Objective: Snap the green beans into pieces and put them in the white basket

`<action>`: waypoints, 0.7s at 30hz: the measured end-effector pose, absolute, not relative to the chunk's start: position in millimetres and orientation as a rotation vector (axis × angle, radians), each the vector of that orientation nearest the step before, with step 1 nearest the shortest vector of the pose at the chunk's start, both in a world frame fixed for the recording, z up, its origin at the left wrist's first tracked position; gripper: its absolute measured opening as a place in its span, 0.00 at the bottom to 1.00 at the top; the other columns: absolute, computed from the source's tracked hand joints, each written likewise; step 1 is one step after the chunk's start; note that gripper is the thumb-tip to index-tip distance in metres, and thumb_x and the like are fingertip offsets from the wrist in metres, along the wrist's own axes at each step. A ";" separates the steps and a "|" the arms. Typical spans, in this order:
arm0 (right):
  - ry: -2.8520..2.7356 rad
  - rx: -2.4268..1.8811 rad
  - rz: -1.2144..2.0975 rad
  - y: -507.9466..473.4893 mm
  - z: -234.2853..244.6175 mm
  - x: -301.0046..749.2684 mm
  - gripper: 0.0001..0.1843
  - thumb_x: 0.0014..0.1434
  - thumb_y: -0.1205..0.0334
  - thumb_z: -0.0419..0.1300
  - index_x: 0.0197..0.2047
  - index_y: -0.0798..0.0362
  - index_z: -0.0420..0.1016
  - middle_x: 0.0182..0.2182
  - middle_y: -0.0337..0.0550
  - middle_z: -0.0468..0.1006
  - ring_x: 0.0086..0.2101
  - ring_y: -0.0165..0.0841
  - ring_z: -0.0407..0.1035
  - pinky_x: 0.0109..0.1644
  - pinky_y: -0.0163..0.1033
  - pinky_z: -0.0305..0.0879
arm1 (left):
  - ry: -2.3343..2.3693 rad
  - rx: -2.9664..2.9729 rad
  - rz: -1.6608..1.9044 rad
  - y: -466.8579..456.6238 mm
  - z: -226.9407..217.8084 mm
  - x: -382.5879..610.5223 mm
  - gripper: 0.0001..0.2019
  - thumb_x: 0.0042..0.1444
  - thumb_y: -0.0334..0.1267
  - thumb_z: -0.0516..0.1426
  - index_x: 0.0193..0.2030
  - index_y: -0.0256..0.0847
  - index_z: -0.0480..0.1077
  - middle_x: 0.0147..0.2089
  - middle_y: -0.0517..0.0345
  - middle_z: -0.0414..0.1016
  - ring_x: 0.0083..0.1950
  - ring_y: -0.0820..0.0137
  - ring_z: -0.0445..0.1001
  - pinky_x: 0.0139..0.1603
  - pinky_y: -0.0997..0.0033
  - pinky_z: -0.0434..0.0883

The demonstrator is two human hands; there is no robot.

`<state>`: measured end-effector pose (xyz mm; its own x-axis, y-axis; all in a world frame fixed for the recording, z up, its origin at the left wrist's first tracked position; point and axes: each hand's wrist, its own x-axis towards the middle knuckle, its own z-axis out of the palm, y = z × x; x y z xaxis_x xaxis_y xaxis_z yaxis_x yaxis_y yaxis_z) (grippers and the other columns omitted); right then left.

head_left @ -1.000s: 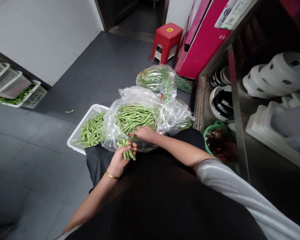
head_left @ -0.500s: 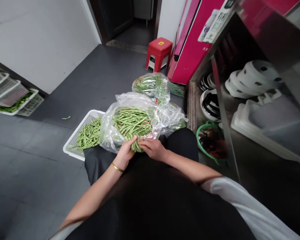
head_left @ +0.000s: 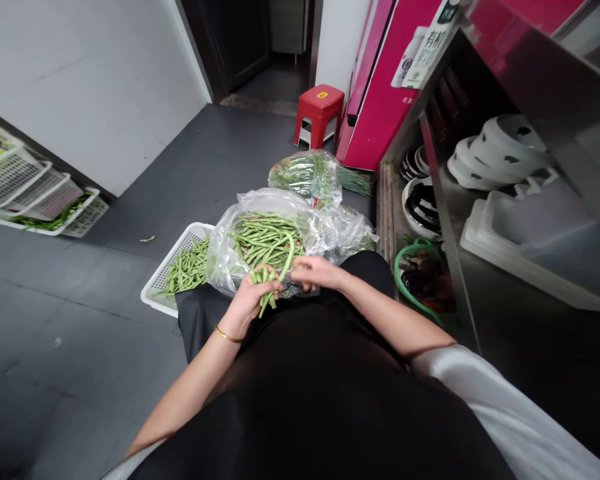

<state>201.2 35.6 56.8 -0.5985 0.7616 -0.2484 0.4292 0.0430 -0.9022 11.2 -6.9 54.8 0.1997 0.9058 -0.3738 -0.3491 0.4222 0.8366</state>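
My left hand (head_left: 247, 303), with a gold bangle on the wrist, is closed round a small bunch of cut green bean pieces (head_left: 264, 285) over my black apron. My right hand (head_left: 316, 273) pinches a long green bean (head_left: 287, 261) that arches up out of the clear plastic bag of beans (head_left: 267, 235) in front of my knees. The two hands are close together at the bag's near edge. A white slotted basket (head_left: 156, 285) holding short bean pieces lies on the floor to the left of the bag.
A second bag of long beans (head_left: 305, 175) lies behind the first. A red stool (head_left: 319, 113) and a pink cabinet (head_left: 380, 100) stand at the back. Steel shelves with white dishes (head_left: 500, 150) and a green basket (head_left: 417, 280) are on the right. More white baskets (head_left: 40, 200) sit far left.
My left hand went into the bag's edge and came back holding the bunch. My right hand has lifted a long bean out of the bag. The camera has shifted slightly.
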 end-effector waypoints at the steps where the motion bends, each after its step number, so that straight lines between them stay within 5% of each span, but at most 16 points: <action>1: -1.838 -1.212 1.595 41.8 63.2 198.8 0.16 0.59 0.52 0.53 0.42 0.56 0.69 0.23 0.36 0.70 0.19 0.25 0.61 0.23 0.30 0.57 | 1.003 0.695 0.955 -8.2 53.8 10.3 0.17 0.37 0.30 0.66 0.35 0.37 0.65 0.23 0.61 0.73 0.19 0.75 0.69 0.20 0.78 0.66; 7: -1.999 -1.099 0.893 21.1 72.6 182.2 0.15 0.59 0.52 0.54 0.28 0.55 0.64 0.20 0.36 0.65 0.22 0.26 0.62 0.28 0.32 0.59 | 1.089 0.715 0.932 -11.2 42.0 10.8 0.11 0.42 0.36 0.65 0.28 0.34 0.67 0.16 0.64 0.66 0.15 0.78 0.62 0.15 0.79 0.62; 10: -2.267 -0.921 0.410 -0.9 58.7 180.9 0.14 0.62 0.57 0.51 0.29 0.55 0.65 0.24 0.42 0.68 0.26 0.29 0.63 0.31 0.33 0.59 | 1.126 0.581 1.015 -10.5 33.9 15.1 0.11 0.40 0.35 0.65 0.25 0.34 0.66 0.16 0.63 0.66 0.15 0.78 0.63 0.15 0.79 0.62; 13: -2.432 -0.824 0.264 -11.5 43.6 178.2 0.12 0.64 0.60 0.49 0.33 0.56 0.67 0.26 0.44 0.70 0.27 0.30 0.65 0.29 0.34 0.59 | 1.195 0.373 1.076 -3.7 29.6 18.2 0.10 0.40 0.34 0.65 0.25 0.33 0.67 0.17 0.62 0.68 0.15 0.77 0.65 0.16 0.79 0.64; 16: -2.548 -0.636 0.518 -11.7 33.9 170.4 0.13 0.63 0.56 0.51 0.33 0.55 0.67 0.26 0.43 0.71 0.27 0.30 0.66 0.29 0.34 0.59 | 1.220 0.176 1.155 7.3 30.9 15.5 0.08 0.41 0.34 0.63 0.25 0.34 0.68 0.17 0.62 0.69 0.15 0.77 0.65 0.16 0.79 0.65; 21: -2.064 -0.919 1.498 11.6 21.3 165.8 0.16 0.61 0.49 0.51 0.37 0.55 0.65 0.23 0.36 0.71 0.20 0.26 0.65 0.25 0.31 0.60 | 1.082 0.319 0.996 10.7 34.2 6.3 0.10 0.41 0.33 0.64 0.30 0.32 0.71 0.24 0.54 0.75 0.21 0.70 0.73 0.22 0.73 0.71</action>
<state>165.8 11.6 21.3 -0.6894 0.7233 -0.0398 0.2620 0.1979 -0.9446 6.3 10.7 34.2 0.1079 0.8025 -0.5868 -0.5178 0.5493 0.6559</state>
